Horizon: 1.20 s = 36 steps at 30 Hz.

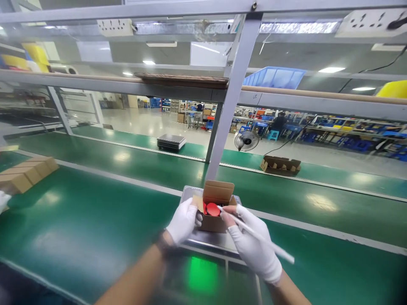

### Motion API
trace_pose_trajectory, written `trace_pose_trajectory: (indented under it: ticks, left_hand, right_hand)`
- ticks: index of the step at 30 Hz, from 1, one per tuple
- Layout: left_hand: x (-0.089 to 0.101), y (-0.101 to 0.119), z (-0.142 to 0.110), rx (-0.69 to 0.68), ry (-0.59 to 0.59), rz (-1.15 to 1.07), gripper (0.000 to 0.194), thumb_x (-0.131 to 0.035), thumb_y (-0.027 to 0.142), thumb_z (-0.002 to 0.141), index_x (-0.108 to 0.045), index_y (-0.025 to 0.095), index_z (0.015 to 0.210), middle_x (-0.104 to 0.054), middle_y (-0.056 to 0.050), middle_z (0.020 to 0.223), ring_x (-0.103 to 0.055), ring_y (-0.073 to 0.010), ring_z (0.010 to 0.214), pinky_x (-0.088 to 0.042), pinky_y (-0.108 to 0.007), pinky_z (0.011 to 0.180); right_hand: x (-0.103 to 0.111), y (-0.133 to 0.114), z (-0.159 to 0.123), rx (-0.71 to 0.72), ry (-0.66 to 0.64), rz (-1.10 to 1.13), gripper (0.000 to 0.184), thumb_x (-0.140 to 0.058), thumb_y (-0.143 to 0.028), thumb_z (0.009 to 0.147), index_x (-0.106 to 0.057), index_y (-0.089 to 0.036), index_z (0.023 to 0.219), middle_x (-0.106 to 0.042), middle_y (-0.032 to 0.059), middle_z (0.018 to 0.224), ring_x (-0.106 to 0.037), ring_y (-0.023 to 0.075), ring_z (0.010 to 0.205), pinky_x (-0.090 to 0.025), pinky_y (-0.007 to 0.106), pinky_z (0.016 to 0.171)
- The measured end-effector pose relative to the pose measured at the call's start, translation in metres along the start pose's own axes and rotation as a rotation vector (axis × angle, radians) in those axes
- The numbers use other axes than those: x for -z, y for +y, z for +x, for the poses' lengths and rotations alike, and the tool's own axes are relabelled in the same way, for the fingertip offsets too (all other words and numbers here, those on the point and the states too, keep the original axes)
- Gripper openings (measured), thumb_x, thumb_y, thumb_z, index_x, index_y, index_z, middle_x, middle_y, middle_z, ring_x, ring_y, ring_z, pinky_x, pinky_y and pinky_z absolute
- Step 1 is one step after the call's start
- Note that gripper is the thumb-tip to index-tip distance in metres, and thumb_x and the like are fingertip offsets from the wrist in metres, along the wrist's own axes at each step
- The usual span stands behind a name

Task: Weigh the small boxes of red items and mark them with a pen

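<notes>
A small brown cardboard box (pixel 213 224) stands with its lid raised on a silver metal platform (pixel 219 239). Inside it shows a round red object (pixel 213 209), with something dark beside it that is too small to name. My left hand (pixel 184 220), in a white glove, pinches the side flap at the box's left. In my right hand (pixel 254 241), gloved with the fingertips bare, is a slim white rod (pixel 273 247). The rod's tip points into the box, close to the red object; whether they touch I cannot tell.
Closed cartons (pixel 30 171) sit to the left, near another person's gloved hand (pixel 3 201). A grey scale (pixel 171 142) and an open carton (pixel 281 165) lie farther back. A metal post (pixel 227 106) rises behind the box. Green light (pixel 202 273) glows in front.
</notes>
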<state>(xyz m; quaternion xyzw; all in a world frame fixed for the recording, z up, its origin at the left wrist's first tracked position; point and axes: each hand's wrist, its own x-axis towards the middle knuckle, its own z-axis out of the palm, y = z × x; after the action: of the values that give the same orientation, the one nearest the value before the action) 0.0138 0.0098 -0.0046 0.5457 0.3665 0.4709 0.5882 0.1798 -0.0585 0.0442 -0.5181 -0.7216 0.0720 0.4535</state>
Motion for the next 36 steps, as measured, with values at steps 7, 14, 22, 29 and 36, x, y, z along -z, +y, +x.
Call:
trace_pose_trajectory:
  ticks: [7,14,22,29,36]
  left_hand:
    - [-0.002,0.002,-0.001,0.004,0.002,-0.061,0.049,-0.047,0.063,0.078,-0.050,0.014,0.083,-0.052,-0.003,0.063,-0.044,-0.0112,0.049,-0.037,-0.023,0.048]
    - [-0.003,0.008,-0.002,0.000,-0.014,-0.085,0.052,-0.046,0.063,0.077,-0.052,0.012,0.087,-0.052,-0.004,0.065,-0.044,-0.0116,0.051,-0.037,-0.024,0.049]
    - [-0.003,0.008,-0.004,-0.041,-0.005,-0.044,0.048,-0.045,0.061,0.077,-0.048,0.014,0.079,-0.049,-0.002,0.060,-0.043,-0.0106,0.049,-0.036,-0.022,0.047]
    - [-0.002,0.007,-0.004,-0.032,-0.011,-0.052,0.044,-0.045,0.058,0.080,-0.048,0.014,0.079,-0.048,-0.001,0.059,-0.044,-0.0111,0.050,-0.038,-0.022,0.048]
    - [-0.003,0.009,-0.004,-0.010,-0.009,-0.040,0.045,-0.043,0.059,0.080,-0.048,0.014,0.080,-0.049,-0.001,0.059,-0.044,-0.0107,0.050,-0.036,-0.021,0.048]
  right_hand:
    - [-0.021,-0.013,0.038,-0.082,-0.192,0.006,0.030,-0.040,-0.033,0.093,-0.055,-0.021,0.070,-0.063,-0.0002,0.069,-0.058,0.0175,0.068,-0.042,0.028,0.068]
    - [-0.032,-0.008,0.042,-0.083,-0.202,-0.114,0.029,-0.040,-0.031,0.090,-0.056,-0.020,0.068,-0.065,0.0021,0.074,-0.059,0.0192,0.072,-0.039,0.029,0.070]
    - [-0.031,-0.011,0.041,-0.082,-0.193,-0.091,0.030,-0.041,-0.031,0.089,-0.054,-0.020,0.065,-0.063,0.0018,0.072,-0.058,0.0189,0.070,-0.038,0.028,0.067]
    - [-0.033,-0.006,0.041,-0.065,-0.157,-0.092,0.030,-0.041,-0.032,0.089,-0.054,-0.020,0.065,-0.062,0.0019,0.069,-0.058,0.0189,0.069,-0.037,0.027,0.068]
    - [-0.034,-0.009,0.041,-0.092,-0.148,-0.100,0.029,-0.042,-0.031,0.087,-0.053,-0.020,0.063,-0.062,0.0013,0.066,-0.057,0.0179,0.065,-0.036,0.027,0.064]
